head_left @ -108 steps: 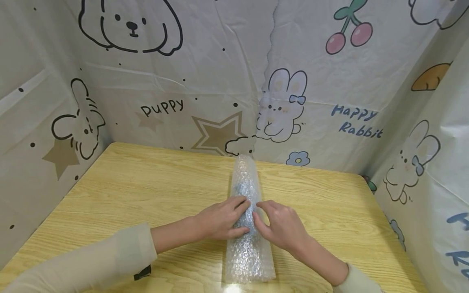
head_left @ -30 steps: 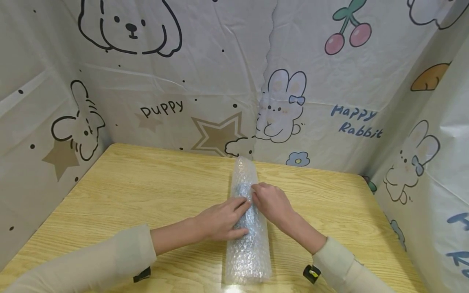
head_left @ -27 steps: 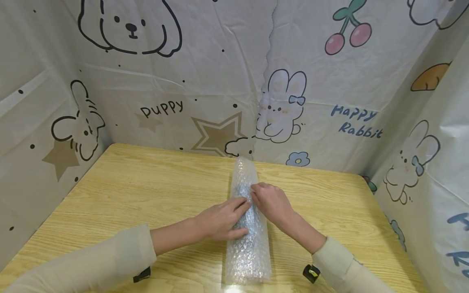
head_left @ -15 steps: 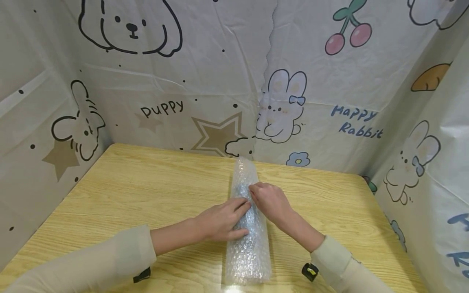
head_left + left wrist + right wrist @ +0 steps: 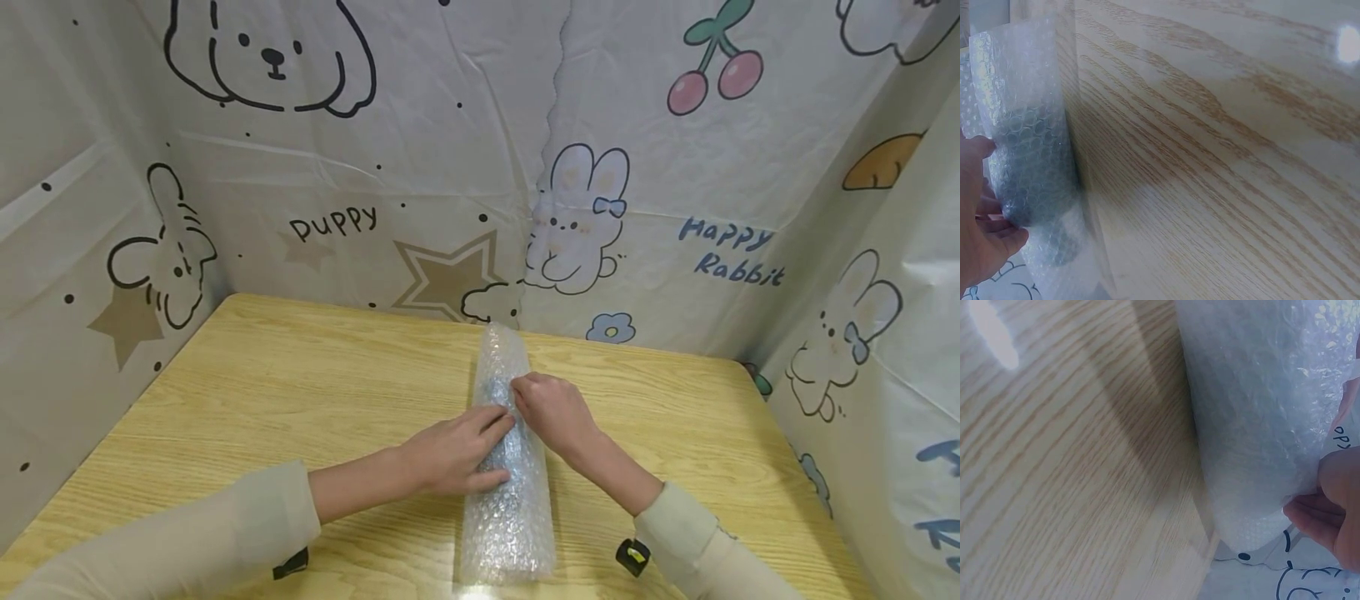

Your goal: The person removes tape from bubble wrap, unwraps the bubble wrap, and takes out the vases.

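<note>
A long roll of bubble wrap [image 5: 510, 533] lies lengthwise on the table, pointing away from me. A blue-grey object shows blurred through its layers, clearest as a dark shape in the left wrist view. My left hand [image 5: 453, 450] rests on the roll from the left, fingers across its top and thumb nearer to me; that hand [image 5: 985, 212] is at the left border of its wrist view. Farther along, my right hand [image 5: 555, 412] pinches the wrap near its upper right side with bent fingers. In the right wrist view the right hand's fingertips [image 5: 1300, 509] meet the wrap's edge.
The wood-grain table [image 5: 300, 367] reaches back to a cloth screen [image 5: 420, 150] printed with cartoon animals, which also stands at both sides. The roll's far end comes close to the back edge. Dark wrist devices show under the sleeves, one a black strap [image 5: 633, 557] at the right.
Since the oldest frame my right hand has moved farther along the roll, its fingers now drawn together at the wrap. The roll's near end looks slightly narrower. The left hand stays put.
</note>
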{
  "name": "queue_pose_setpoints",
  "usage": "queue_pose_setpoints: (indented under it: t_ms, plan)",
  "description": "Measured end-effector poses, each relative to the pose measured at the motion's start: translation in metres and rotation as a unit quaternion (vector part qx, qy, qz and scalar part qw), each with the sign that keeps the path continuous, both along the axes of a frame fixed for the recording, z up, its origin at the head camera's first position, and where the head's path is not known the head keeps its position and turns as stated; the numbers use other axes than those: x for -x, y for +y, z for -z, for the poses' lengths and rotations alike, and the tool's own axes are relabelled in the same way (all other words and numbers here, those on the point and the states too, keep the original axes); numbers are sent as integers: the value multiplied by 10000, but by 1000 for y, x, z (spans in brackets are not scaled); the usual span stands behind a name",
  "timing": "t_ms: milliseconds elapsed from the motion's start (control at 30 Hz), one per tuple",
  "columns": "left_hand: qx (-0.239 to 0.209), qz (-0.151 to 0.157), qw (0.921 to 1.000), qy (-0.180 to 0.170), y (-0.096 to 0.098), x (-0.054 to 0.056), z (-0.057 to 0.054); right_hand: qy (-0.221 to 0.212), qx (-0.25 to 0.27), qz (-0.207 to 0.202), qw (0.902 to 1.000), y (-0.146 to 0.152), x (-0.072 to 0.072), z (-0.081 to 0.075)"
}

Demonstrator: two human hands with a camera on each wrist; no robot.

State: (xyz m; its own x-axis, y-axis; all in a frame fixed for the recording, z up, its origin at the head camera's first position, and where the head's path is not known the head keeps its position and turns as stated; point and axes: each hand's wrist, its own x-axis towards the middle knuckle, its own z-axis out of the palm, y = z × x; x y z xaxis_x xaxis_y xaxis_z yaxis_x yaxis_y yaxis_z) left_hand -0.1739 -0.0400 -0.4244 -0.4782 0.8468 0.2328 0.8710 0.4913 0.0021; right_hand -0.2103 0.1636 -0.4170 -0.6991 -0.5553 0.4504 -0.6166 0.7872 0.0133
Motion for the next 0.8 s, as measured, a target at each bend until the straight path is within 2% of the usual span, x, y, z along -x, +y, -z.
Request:
queue_pose_setpoints:
  t_ms: [233,800]
  plan:
    - [-2,-46,10000,6,0,0,0,-109,87,137,9998,3,1,-3]
    - [-89,-21,10000,41,-1,0,1,43,462,446,9979,22,2,-1]
